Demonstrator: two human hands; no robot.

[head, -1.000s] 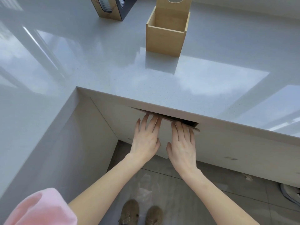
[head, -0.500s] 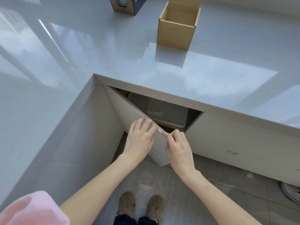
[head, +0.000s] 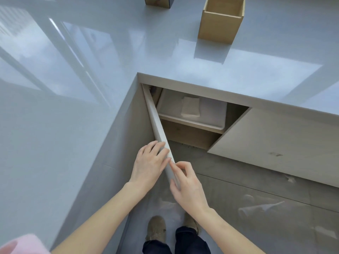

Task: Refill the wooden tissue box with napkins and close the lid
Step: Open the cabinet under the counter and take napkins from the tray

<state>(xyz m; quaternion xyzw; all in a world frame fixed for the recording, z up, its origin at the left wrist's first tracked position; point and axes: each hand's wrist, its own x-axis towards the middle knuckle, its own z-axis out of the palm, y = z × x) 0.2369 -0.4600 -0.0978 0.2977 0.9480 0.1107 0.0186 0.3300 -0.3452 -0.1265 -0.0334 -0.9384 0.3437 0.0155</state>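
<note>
wooden tissue box (head: 219,24): top cropped | dark box (head: 158,1): mostly cropped

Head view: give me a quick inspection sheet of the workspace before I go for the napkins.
Surface: glossy grey countertop, strong window reflections, dry as far as visible.
Job's things: wooden tissue box upright on the counter, top open, inside not visible; napkin stack lying in a white tray on the cabinet shelf.
Clutter: a dark box at the counter's far edge, mostly cut off.
Grippers: left hand and right hand both grip the edge of the open cabinet door.
Cables: nothing seen.
Surroundings: neighbouring cabinet door shut; scraps and plastic sheeting on the floor.
</note>
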